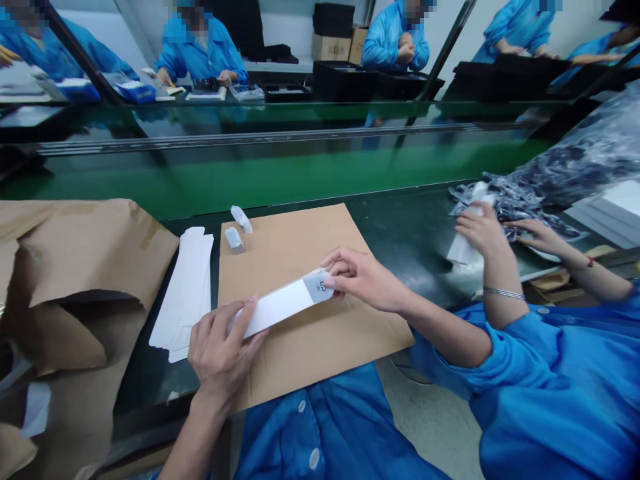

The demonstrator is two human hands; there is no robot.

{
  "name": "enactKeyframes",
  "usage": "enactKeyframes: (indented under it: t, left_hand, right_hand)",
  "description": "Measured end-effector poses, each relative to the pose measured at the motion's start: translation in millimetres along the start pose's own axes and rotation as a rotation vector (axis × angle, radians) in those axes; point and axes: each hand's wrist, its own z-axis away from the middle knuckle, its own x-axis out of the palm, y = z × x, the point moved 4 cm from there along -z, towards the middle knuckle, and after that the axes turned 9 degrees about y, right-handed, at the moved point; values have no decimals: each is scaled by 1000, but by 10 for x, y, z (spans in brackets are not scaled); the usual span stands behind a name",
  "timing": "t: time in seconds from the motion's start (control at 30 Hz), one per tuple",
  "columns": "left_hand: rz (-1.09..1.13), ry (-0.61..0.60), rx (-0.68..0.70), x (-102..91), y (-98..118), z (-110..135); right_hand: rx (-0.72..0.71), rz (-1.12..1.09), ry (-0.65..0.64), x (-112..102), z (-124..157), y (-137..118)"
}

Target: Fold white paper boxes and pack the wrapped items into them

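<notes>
Held across both hands is a long narrow white box (280, 308) with a grey printed patch at its right end. Fingers and thumb of my left hand (223, 343) wrap around its left end. At the right end, my right hand (357, 277) pinches the box by the grey patch. Below it lies a sheet of brown cardboard (300, 360). Two small whitish folded pieces, one nearer (235, 240) and one farther (242, 219), rest on or by its far left corner. Flat white carton blanks (185, 293) are stacked left of the sheet.
Brown paper packaging (95, 247) stands at the left. To the right, a co-worker's hands (483, 230) handle a white box beside a heap of bagged dark parts (535, 207). A green conveyor belt (300, 170) runs across the back, with several people in blue beyond.
</notes>
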Motion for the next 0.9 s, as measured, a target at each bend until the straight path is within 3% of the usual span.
enactKeyframes:
  t: [0.07, 0.2, 0.37, 0.57, 0.7, 0.77, 0.83, 0.9]
  left_hand:
    - [-18, 30, -5, -2, 9, 5]
    - [-18, 47, 15, 7, 1, 16]
    - [15, 70, 9, -10, -7, -4]
    - [17, 45, 34, 29, 72, -2]
    - [-10, 86, -34, 21, 10, -30]
    - [-44, 79, -48, 26, -6, -38]
    - [-35, 55, -38, 32, 42, -42]
    - [-10, -12, -48, 41, 146, -58]
  right_hand:
    - [107, -173, 49, 22, -23, 58]
    - [149, -206, 36, -25, -68, 51]
    - [112, -78, -69, -180, -90, -54]
    - [-116, 297, 20, -37, -53, -197]
    - [8, -6, 52, 38, -13, -200]
    - [43, -132, -3, 95, 30, -183]
    - [51, -127, -91, 193, 79, -149]
    - [62, -66, -86, 263, 102, -98]
